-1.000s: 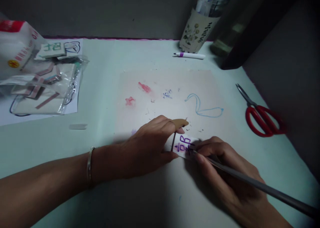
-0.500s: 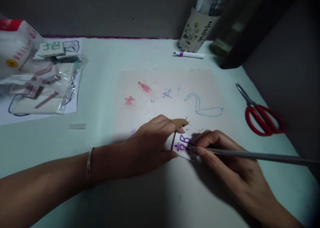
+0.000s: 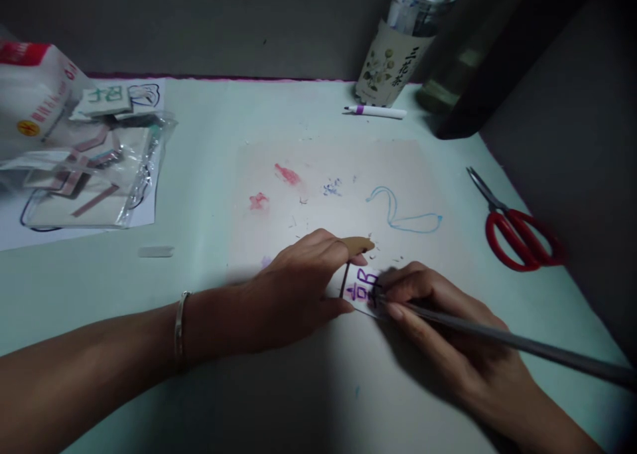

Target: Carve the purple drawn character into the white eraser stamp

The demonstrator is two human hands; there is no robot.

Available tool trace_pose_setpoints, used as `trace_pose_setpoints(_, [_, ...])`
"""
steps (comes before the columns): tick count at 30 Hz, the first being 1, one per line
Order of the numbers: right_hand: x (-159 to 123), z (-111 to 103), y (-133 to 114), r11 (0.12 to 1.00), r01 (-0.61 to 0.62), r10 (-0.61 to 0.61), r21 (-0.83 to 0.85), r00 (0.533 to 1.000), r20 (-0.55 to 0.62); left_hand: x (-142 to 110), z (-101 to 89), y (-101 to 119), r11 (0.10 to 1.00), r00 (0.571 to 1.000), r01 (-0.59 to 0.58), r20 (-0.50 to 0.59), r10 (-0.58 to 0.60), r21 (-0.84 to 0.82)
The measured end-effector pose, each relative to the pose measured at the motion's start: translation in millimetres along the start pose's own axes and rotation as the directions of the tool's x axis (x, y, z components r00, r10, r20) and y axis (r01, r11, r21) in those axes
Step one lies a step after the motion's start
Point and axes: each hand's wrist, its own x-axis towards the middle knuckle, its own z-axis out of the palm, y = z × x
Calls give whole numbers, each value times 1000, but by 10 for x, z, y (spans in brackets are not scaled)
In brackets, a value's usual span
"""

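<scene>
My left hand (image 3: 293, 288) is curled, its fingers and thumb pinching the left edge of a small white block (image 3: 359, 289) with purple characters drawn on it. The forefinger wears a tan bandage. My right hand (image 3: 442, 328) grips a long grey tool (image 3: 522, 344) like a pen, its tip touching the right side of the block's characters. The block lies on a pale pink work sheet (image 3: 338, 188) marked with red smudges and a blue squiggle (image 3: 403, 212). Small shavings lie scattered around the block.
Red-handled scissors (image 3: 517, 231) lie at the right. A white marker (image 3: 375, 111) and a jar of pens (image 3: 398, 49) stand at the back. A clear plastic bag with pieces (image 3: 84, 175), a red-and-white packet (image 3: 30, 89) and a small strip (image 3: 155, 251) lie at the left.
The grey tool's handle swung up to level, then dropped again; my right hand has crept left, its tip further onto the characters. My left hand has stayed put.
</scene>
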Motion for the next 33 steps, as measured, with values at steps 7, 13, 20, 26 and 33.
trace_pose_setpoints(7, [42, 64, -12, 961, 204, -210, -188, 978, -15, 4, -6, -26, 1000, 1000, -10, 17, 10, -17])
trace_pose_setpoints(13, [23, 81, 41, 998, -60, 56, -17, 983, -173, 1, 0, -20, 1000, 1000, 7, -1, -7, -11])
trace_pose_setpoints(20, [2, 88, 19, 999, -47, 47, 3, 984, -171, -8, -3, -24, 1000, 1000, -5, 11, 5, 6])
trace_pose_setpoints(26, [-20, 107, 11, 998, 13, -22, -57, 987, -157, 4, 16, -28, 1000, 1000, -7, -1, 7, -4])
trace_pose_setpoints(33, [-15, 98, -8, 997, -28, 16, -71, 986, -167, -6, 13, -17, 1000, 1000, -6, -7, 6, 3])
